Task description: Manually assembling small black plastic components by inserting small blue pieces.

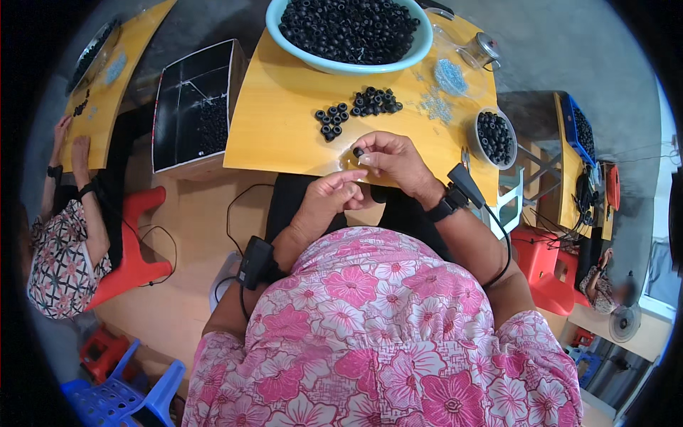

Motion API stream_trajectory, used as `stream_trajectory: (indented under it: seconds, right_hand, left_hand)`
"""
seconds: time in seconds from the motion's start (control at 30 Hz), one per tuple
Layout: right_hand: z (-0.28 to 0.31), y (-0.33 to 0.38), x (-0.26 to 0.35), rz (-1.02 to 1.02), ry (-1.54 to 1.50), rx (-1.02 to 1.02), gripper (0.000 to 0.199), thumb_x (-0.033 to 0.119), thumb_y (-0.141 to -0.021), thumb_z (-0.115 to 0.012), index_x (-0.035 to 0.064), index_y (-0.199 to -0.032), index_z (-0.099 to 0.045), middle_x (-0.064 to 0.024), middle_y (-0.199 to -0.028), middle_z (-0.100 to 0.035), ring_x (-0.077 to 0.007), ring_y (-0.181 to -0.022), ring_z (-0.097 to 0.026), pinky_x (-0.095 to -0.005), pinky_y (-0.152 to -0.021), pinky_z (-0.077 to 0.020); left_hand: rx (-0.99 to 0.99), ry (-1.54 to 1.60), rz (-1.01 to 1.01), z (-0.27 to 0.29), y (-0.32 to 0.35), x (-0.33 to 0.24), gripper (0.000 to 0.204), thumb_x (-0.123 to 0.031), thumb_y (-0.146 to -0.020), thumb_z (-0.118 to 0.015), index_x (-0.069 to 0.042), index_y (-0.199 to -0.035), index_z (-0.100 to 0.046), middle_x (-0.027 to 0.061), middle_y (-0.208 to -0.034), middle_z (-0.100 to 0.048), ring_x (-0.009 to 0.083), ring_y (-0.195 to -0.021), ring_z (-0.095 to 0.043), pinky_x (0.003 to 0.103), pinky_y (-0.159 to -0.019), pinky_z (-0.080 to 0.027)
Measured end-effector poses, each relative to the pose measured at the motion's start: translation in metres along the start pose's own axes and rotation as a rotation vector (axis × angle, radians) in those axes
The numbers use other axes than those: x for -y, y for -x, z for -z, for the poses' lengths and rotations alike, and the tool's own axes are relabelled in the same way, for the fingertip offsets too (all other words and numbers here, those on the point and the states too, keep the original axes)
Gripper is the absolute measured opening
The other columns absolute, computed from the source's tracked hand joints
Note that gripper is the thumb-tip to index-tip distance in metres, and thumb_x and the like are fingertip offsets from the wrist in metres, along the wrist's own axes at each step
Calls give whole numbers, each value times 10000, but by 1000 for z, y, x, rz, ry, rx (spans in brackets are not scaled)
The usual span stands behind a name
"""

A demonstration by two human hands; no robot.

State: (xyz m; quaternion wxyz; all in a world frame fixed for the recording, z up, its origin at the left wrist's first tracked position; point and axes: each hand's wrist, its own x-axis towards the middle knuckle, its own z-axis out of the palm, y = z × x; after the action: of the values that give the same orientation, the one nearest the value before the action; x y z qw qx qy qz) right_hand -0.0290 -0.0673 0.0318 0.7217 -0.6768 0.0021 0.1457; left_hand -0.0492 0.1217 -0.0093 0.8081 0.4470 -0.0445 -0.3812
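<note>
Over the front edge of the yellow table [270,121], my right hand [398,162] pinches a small black ring-shaped part [358,151] between thumb and fingertips. A tiny pale bit shows at those fingertips, too small to name. Just below and to the left is my left hand [327,202], its fingers curled and its index finger reaching toward the right fingertips. What the left fingers hold, if anything, is hidden. Beyond my hands lie a small cluster of black parts [331,121] and a larger loose pile of black parts [376,102].
A light-blue basin [334,67] full of black parts stands at the far edge. To the right are a tub of clear pieces [451,77], scattered clear pieces [435,107], a bowl of black parts [495,138] and a metal pot [484,48]. Leftward stand a box [191,165] and another person [67,260].
</note>
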Motion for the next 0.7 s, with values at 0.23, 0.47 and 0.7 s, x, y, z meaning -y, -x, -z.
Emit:
stream_trajectory:
  seconds: [0.23, 0.47, 0.7]
  right_hand:
    - [-2, 28, -8, -109, -180, 61, 168, 41, -861, -597, 23, -1027, -621, 6, -878, -613, -34, -645, -484, -167, -574, -392]
    - [-12, 40, -18, 24, -251, 78, 199, 56, -885, -586, 30, -1080, -609, -6, -859, -629, -82, -793, -607, -198, -672, -480]
    - [-18, 46, 0, -52, -251, 96, 224, 24, -848, -629, 72, -1067, -639, 20, -835, -604, -27, -670, -524, -165, -525, -384]
  left_hand:
    - [55, 126, 2, 9, -4, 7, 236, -181, -938, -535, -10, -1095, -580, 16, -878, -595, 86, -749, -562, 237, -740, -493]
    - [24, 126, 47, -1, -6, 4, 213, -136, -940, -494, -1, -1070, -594, 12, -814, -567, 97, -770, -552, 258, -763, -485]
    - [64, 194, 34, 9, -3, 10, 194, -147, -921, -543, -20, -1067, -553, 5, -807, -545, 96, -747, -545, 292, -795, -501]
